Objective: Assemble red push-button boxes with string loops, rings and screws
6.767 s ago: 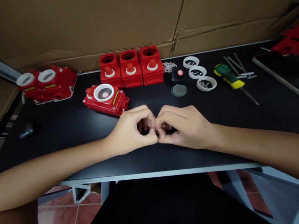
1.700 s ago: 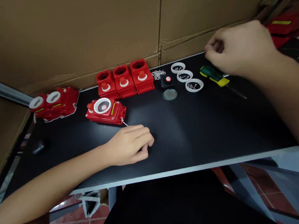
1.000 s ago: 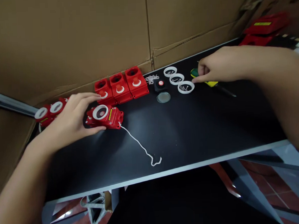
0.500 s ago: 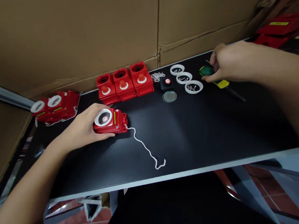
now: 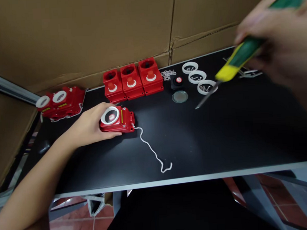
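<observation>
My left hand (image 5: 94, 124) is wrapped round a red box with a white ring (image 5: 125, 120) lying on the black table; its ring frames a dark round face with a red-and-white mark. A white cord (image 5: 152, 150) trails from the box's right end across the tabletop. Raised at the right, my right hand (image 5: 275, 36), blurred by motion, grips a screwdriver (image 5: 243, 55) with a green and yellow handle. Its metal shaft slants down and left, the tip above the table near the white rings (image 5: 208, 87) that hold small screws.
Three red housings (image 5: 133, 81) stand in a row at the back, with two ringed red boxes (image 5: 62, 103) on the left. A clear disc (image 5: 180, 96), a small black part (image 5: 176, 83) and bundled white cord (image 5: 168, 74) lie mid-back. Cardboard (image 5: 87, 36) walls the rear.
My right hand has lifted the screwdriver off the table and swung it up and to the right. My left hand keeps its hold on the red box. The view has shifted slightly.
</observation>
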Available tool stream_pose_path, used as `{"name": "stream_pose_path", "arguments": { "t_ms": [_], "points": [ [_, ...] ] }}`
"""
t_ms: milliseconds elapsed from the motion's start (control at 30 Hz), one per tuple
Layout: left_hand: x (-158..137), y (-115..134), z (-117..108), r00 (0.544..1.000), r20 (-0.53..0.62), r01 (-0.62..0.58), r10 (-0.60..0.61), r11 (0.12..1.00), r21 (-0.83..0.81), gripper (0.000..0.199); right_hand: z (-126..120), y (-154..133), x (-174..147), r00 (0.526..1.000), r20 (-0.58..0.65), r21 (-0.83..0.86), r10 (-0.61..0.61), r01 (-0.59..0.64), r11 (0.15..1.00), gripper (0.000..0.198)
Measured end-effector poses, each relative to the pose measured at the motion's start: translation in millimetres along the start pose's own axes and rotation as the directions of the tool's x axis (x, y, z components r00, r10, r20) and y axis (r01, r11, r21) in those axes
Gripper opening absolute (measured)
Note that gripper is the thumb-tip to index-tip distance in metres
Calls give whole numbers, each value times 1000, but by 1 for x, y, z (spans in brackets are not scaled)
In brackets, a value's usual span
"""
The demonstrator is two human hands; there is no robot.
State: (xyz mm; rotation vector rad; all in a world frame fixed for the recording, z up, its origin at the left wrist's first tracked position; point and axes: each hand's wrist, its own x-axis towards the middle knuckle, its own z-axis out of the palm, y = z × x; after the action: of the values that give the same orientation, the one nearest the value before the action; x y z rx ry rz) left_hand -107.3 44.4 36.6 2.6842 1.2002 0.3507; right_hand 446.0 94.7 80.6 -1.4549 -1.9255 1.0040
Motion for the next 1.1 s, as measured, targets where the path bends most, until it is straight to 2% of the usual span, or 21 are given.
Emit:
{"name": "stream_pose_path", "arguments": {
  "t_ms": [67,133,167,200,267,333,400,500,633,800,1100],
  "points": [
    [-1,-2,1,1000,-6,-12,12,1000,25,77,60,-14,-1,998,52,106,-26,20,994,59],
    [-1,-3,1,1000,-15,-16,17,999,47,77,119,-28,-4,997,68,360,-30,4,933,59],
    [-1,-3,1,1000,-17,-19,20,998,52,77,143,-34,-6,995,91,400,-41,1,917,61],
    [-1,-3,1,1000,-15,-21,22,998,51,78,162,-39,-9,993,109,418,-50,0,909,62],
    [-1,-2,1,1000,-9,-17,17,999,41,78,184,-45,-14,980,192,434,-51,-38,900,54],
    [-1,0,1,1000,0,-8,8,999,32,77,188,-46,-19,969,247,387,-28,-72,919,42],
    [-1,2,0,1000,-2,-12,12,999,37,76,183,-45,-22,966,256,287,-18,-59,956,32],
    [0,4,1,1000,5,-23,23,999,50,75,170,-45,-23,949,310,115,-49,14,993,42],
    [0,5,1,1000,9,-9,9,999,40,76,161,-45,-22,915,390,-53,-102,132,990,49],
    [-2,4,2,1000,4,-16,16,998,65,78,162,-47,-23,895,410,-86,-178,232,969,47],
    [-3,6,5,998,-25,-57,59,995,81,77,165,-46,-21,892,396,-102,-219,280,955,46]
  ]
}}
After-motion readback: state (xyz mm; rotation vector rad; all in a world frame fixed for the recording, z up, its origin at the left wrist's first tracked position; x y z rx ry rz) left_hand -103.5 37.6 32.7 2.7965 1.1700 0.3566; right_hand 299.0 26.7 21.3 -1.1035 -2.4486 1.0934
